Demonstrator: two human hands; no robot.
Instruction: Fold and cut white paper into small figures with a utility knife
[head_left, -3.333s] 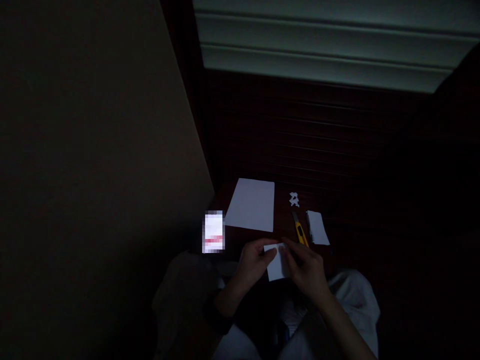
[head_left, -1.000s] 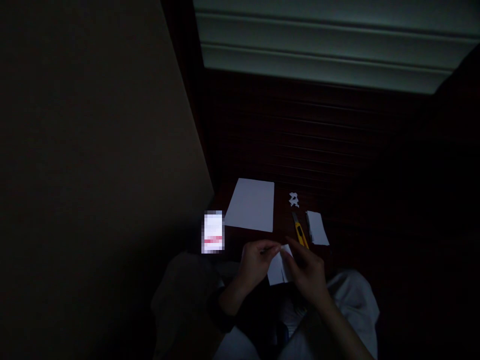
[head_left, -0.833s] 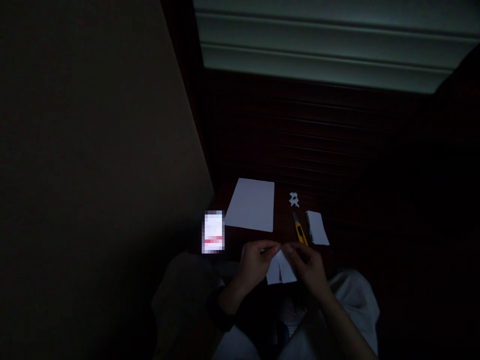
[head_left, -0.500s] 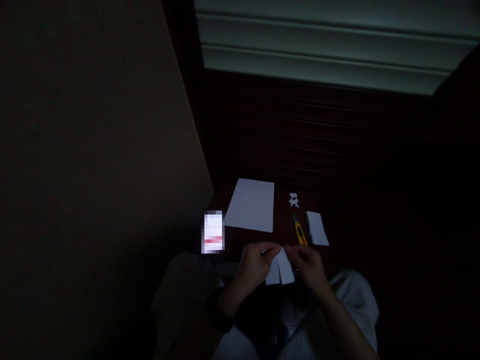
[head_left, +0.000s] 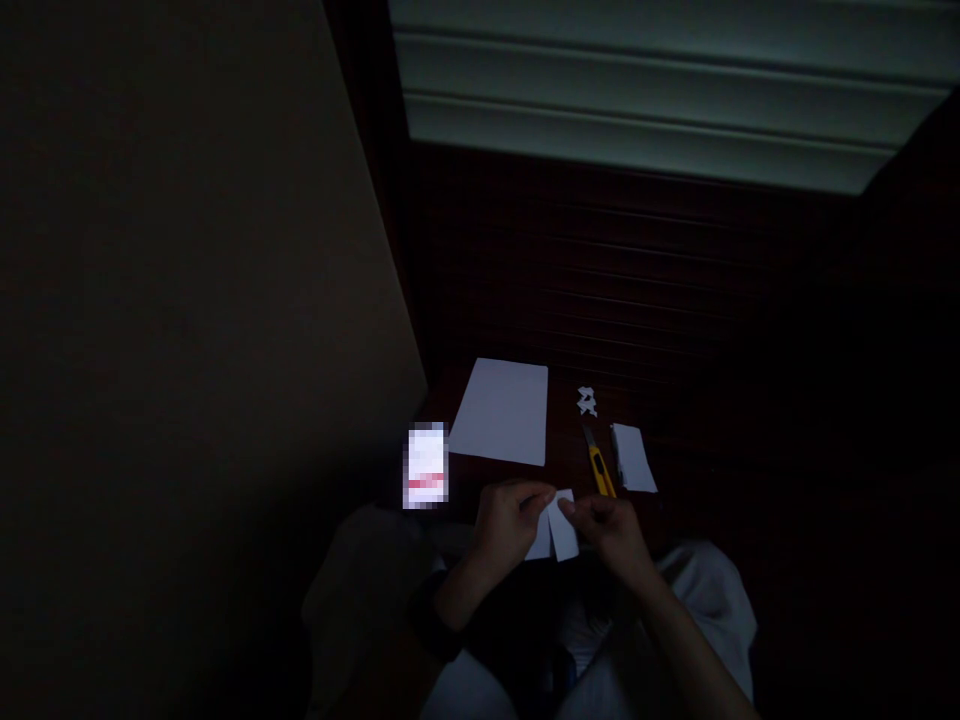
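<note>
Over my lap at the near edge of the dark table, my left hand (head_left: 510,522) pinches a small white piece of paper (head_left: 538,545), partly hidden behind the fingers. My right hand (head_left: 611,530) pinches a white paper strip (head_left: 563,532) near its upper end. A narrow dark gap runs between the two pieces; whether they still join at the top is hidden by the fingertips. Just beyond my right hand lies a yellow utility knife (head_left: 601,472), its blade pointing away from me.
A large white sheet (head_left: 501,412) lies at the back left, with a blurred bright rectangle (head_left: 426,466) beside it. Small paper scraps (head_left: 587,402) sit past the knife. Right of it is a stack of white paper (head_left: 635,458). A wall (head_left: 225,300) rises at left.
Both hands have shifted slightly left with the paper. The right strip now tilts and its top edge shows between the fingertips.
</note>
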